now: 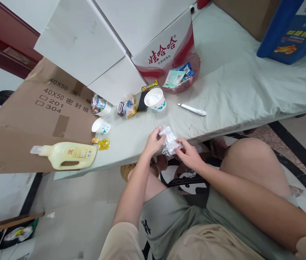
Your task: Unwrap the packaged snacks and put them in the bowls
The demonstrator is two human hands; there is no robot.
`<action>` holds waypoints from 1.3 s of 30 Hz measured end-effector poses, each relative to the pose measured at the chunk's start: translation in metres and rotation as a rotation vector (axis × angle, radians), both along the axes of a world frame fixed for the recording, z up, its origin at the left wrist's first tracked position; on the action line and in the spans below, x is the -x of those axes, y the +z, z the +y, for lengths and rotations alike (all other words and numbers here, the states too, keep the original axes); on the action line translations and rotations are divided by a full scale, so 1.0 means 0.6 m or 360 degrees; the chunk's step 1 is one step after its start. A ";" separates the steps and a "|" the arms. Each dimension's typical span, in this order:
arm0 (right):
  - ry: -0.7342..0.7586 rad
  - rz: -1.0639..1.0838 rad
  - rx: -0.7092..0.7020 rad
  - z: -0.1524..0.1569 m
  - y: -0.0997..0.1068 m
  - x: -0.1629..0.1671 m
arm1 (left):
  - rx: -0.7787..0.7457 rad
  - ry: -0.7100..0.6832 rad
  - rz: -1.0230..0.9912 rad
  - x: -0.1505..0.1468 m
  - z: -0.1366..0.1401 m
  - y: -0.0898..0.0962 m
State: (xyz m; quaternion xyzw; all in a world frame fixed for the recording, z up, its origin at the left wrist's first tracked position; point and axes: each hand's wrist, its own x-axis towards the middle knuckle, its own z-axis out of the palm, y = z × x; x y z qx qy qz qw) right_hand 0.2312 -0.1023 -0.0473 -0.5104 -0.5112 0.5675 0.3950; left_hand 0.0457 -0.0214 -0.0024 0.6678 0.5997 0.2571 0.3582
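A crinkled clear plastic wrapper (169, 140) with something white in it is held between my two hands, at the table's front edge. My left hand (154, 140) pinches its upper left side. From the lower right, the fingers of my right hand (189, 153) close on its other side. What exactly lies inside the plastic I cannot make out. Just beyond stands a white paper cup (155, 100) with pale contents and a blue-green leaf print. To the right of that cup lies a white pen-like utility knife (192, 109).
A second paper cup (101, 126), a cup of wrapped sweets (100, 105) and loose snacks (128, 107) stand left. A yellow bottle (71, 155) lies near a brown cardboard sheet (61, 119). Behind are a pink glass bowl (193, 77), a white box (166, 50) and a blue jug (291, 36).
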 end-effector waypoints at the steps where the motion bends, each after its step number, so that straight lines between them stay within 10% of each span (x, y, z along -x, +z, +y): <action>1: 0.0004 0.0007 -0.0006 0.000 0.000 0.002 | 0.0002 -0.0110 0.0019 -0.007 -0.003 0.000; 13: 0.0427 -0.0293 -0.0212 -0.006 0.017 0.007 | -0.0047 -0.0203 0.0175 -0.019 -0.044 0.026; 20: 0.0207 -0.0065 -0.0392 -0.006 -0.003 0.017 | -0.0101 -0.0336 -0.0108 -0.026 -0.092 0.026; 25: -0.0005 0.0012 -0.0426 -0.006 0.001 -0.002 | -0.0069 0.0006 -0.0599 -0.046 -0.116 -0.006; 31: -0.0040 -0.0038 -0.0377 -0.006 0.009 -0.013 | 0.0457 -0.0281 -0.0840 -0.059 -0.107 -0.022; 39: -0.0018 -0.0178 -0.0393 -0.004 -0.023 -0.001 | 0.0484 -0.0383 -0.1000 -0.036 -0.112 -0.041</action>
